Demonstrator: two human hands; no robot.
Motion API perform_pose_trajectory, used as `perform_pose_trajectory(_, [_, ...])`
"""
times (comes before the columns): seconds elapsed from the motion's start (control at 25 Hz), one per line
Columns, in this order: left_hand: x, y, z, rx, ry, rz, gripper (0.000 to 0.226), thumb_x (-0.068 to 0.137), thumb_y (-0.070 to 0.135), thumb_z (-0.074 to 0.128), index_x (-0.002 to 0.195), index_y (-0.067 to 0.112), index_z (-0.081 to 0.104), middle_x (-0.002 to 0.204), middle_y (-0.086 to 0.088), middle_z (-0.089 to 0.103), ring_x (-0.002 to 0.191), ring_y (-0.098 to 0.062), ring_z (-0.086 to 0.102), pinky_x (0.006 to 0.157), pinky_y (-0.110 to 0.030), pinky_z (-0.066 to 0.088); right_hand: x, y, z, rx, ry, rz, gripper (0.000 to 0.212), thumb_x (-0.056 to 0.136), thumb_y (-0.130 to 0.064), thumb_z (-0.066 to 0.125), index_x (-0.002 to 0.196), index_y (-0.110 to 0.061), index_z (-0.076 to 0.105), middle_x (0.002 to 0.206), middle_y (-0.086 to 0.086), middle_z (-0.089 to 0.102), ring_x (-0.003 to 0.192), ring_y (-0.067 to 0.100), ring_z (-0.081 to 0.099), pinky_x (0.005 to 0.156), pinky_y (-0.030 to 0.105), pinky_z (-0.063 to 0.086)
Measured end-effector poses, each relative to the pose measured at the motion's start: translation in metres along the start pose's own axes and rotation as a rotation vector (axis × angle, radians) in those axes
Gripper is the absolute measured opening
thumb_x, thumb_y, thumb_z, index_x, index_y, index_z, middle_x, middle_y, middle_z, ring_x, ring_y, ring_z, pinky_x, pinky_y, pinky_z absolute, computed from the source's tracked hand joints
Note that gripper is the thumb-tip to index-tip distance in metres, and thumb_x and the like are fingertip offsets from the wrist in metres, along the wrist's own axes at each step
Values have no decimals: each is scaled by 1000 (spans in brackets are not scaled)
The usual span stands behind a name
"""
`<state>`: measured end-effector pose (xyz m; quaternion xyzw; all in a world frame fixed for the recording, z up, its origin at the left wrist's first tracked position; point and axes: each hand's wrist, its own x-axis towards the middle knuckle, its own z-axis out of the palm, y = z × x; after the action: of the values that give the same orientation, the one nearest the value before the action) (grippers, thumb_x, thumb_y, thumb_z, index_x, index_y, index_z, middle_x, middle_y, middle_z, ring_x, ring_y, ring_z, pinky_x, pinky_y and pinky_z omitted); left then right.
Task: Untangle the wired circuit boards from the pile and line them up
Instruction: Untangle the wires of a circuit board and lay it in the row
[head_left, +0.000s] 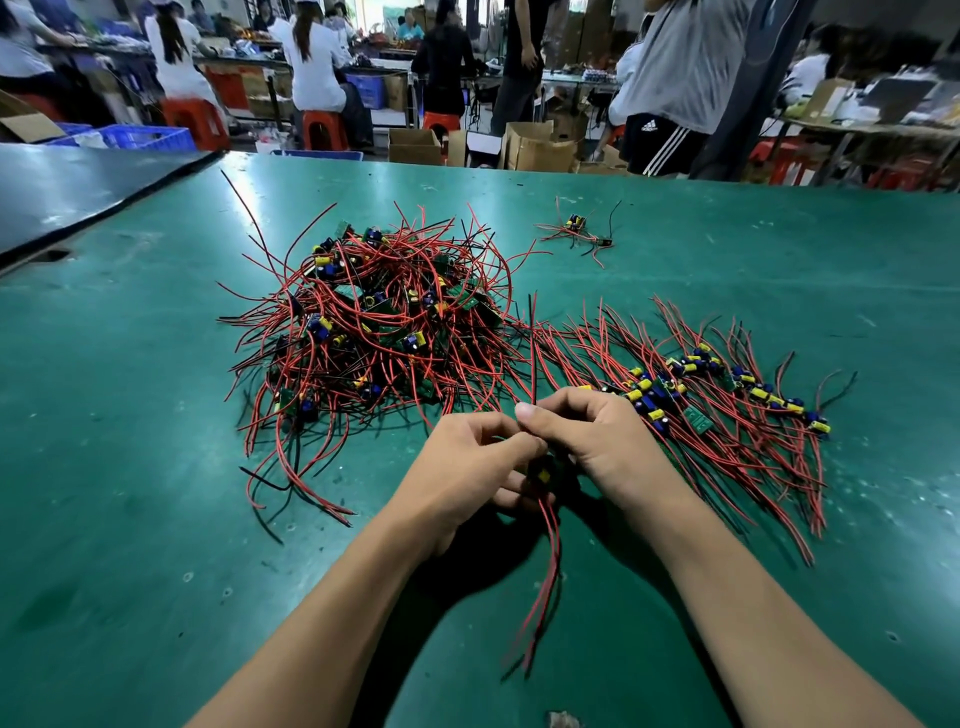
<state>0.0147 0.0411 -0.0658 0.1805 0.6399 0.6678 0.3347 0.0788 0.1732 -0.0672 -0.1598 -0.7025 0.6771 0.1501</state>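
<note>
Both hands meet at the near middle of the green table (156, 467), just this side of the wires. The left hand (462, 467) has its fingers curled in around a small board (544, 474) with a yellow part on it, gripping it from the left. The right hand (592, 436) is curled too, thumb pressed down against its fingers, pinching the wires at the board's far end. One red and one black lead rise from that pinch toward the far side. The board's other leads (548, 571) hang toward the near edge between the forearms, red with some black.

The pile (374, 322) sits left of centre, just beyond the hands. It is a thick tangle of red and black wire with green boards and blue and yellow parts poking out. To its right lies the row (727, 400) – boards set side by side in a slanting band, wires fanned out far and near. The row's left end lies right beside the right hand, and its far wires touch the pile's edge. One stray board (575, 224) lies alone farther back, well apart from both.

A black sheet (78, 192) covers the far left corner. Beyond the table – people sit on red stools (192, 119) at benches, with cardboard boxes (535, 148) and blue crates (145, 137) on the floor.
</note>
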Motion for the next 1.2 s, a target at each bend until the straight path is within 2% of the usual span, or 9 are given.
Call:
perform_pose_trajectory(0.08, [0,-2,1,14,22,2,9,88,0,58,89,-7,64,74,-20,69,60,-31,71,54,-33,58,1,2,1,-116,31,-56,19,84,-24,80,71,-13,72,64,2,63,57,11,54,54,24,46])
perform_pose_trajectory(0.16, [0,-1,0,-33,19,2,9,89,-1,57,86,-2,66,75,-17,71,61,-30,72,52,-29,57,-1,2,1,41,-10,-2,15,84,-23,80,75,-13,73,65,2,63,52,9,55,45,20,46])
perform_pose_trajectory(0.24, [-1,0,-2,-90,-10,0,12,91,-1,57,86,0,68,78,-19,73,60,-29,71,52,-29,58,-3,0,0,188,-109,93,16,81,-27,81,86,-13,77,74,5,69,56,12,61,45,21,48])
perform_pose_trajectory(0.4, [-2,0,-2,-98,-21,-11,16,91,-4,54,83,-1,67,76,-25,70,53,-28,68,50,-30,58,1,1,-8,133,-182,119,26,76,-31,82,93,-12,78,81,8,72,59,16,62,50,25,52])
perform_pose_trajectory(0.56, [0,4,-4,-120,4,-11,23,89,-4,55,71,3,67,71,-24,69,49,-27,65,47,-28,55,5,5,-3,200,-107,56,14,81,-24,82,80,-12,75,66,4,65,49,13,57,46,21,48])
perform_pose_trajectory(0.76, [1,3,-2,-142,-39,-35,16,87,-1,58,75,2,68,72,-24,69,51,-28,64,50,-28,56,14,6,-5,144,156,-9,16,84,-26,80,71,-22,71,48,-2,44,37,10,33,41,15,25])
perform_pose_trajectory(0.92, [2,0,4,-76,-43,-7,18,88,-2,57,74,4,67,71,-22,69,50,-27,64,49,-27,55,20,6,-6,351,304,31,21,91,-15,72,73,-16,62,49,-5,46,35,6,36,35,15,27])
perform_pose_trajectory(1.04, [1,-2,8,-22,-4,35,20,88,-1,57,72,5,66,66,-18,68,48,-26,63,45,-26,52,22,8,-3,436,277,74,20,98,-16,64,80,-8,63,54,-5,52,39,6,41,37,18,33])
perform_pose_trajectory(1.2, [0,-4,9,-4,25,77,14,94,5,57,83,2,65,64,-15,67,45,-24,62,44,-26,52,22,7,-6,499,191,94,19,98,-19,63,81,-9,63,60,-3,57,42,6,44,39,19,35])
